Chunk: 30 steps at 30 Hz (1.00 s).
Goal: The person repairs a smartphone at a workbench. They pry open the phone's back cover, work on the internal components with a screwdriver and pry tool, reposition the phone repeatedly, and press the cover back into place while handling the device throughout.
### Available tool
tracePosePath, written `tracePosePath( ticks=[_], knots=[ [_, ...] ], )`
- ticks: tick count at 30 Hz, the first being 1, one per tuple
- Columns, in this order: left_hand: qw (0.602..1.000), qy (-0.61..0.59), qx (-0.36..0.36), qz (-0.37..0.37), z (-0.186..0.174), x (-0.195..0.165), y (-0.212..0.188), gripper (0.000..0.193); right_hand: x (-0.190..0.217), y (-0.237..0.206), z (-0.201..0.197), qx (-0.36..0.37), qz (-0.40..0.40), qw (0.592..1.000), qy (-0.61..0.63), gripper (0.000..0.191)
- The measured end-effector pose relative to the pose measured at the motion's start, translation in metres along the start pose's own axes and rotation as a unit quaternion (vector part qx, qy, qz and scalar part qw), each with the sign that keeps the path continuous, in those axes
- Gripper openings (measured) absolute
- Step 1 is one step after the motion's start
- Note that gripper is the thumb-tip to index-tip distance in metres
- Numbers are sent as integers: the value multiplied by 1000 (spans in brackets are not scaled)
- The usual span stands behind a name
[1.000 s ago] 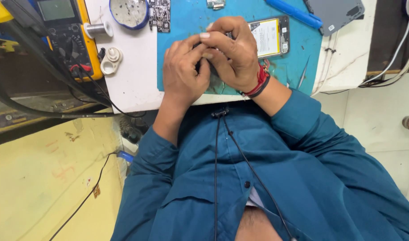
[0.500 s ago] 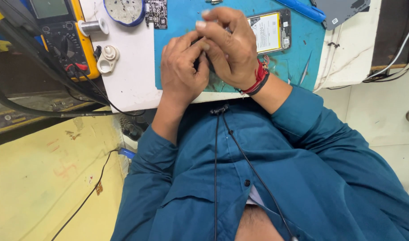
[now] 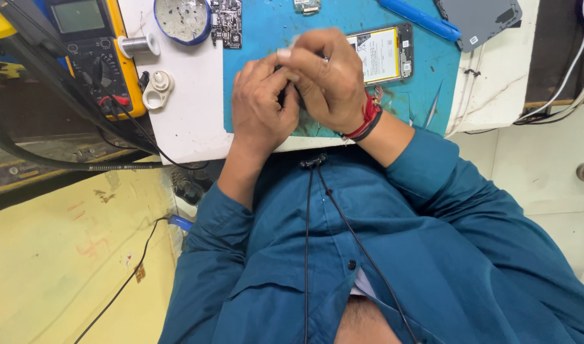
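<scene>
Together, the left hand [image 3: 261,105] and right hand [image 3: 330,79] pinch closed on 1 small dark part, mostly hidden, above the teal mat [image 3: 425,70] beside the opened phone [image 3: 382,54].

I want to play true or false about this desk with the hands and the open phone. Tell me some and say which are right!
1. The left hand and the right hand are pressed close together over the blue mat. True.
2. The opened phone lies on the floor. False: it lies on the blue mat.
3. A yellow meter sits by the left hand's side of the desk. True.
4. The right wrist is bare. False: it wears a red and black band.
</scene>
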<state>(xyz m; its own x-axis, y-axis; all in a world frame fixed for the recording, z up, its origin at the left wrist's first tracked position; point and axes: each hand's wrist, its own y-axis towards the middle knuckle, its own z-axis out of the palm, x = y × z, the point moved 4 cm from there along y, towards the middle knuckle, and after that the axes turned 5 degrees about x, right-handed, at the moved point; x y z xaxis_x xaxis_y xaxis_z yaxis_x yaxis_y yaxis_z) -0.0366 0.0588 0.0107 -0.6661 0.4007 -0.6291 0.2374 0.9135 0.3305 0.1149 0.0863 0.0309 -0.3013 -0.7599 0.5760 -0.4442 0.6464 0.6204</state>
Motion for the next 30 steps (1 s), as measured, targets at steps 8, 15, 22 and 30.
tracePosePath(
  ticks=[8,15,22,30],
  knots=[
    [1000,7,0,-4,-2,-3,1,26,-1,-3,3,-15,14,1000,23,33],
    [1000,3,0,-3,-2,-5,2,32,0,0,-3,-28,34,997,67,27],
    [1000,-3,-2,-6,-3,-7,3,35,-4,-4,-5,-29,66,994,87,31],
    [1000,-21,-10,9,-9,-14,4,37,-14,-16,-2,-115,122,962,216,35]
  ],
)
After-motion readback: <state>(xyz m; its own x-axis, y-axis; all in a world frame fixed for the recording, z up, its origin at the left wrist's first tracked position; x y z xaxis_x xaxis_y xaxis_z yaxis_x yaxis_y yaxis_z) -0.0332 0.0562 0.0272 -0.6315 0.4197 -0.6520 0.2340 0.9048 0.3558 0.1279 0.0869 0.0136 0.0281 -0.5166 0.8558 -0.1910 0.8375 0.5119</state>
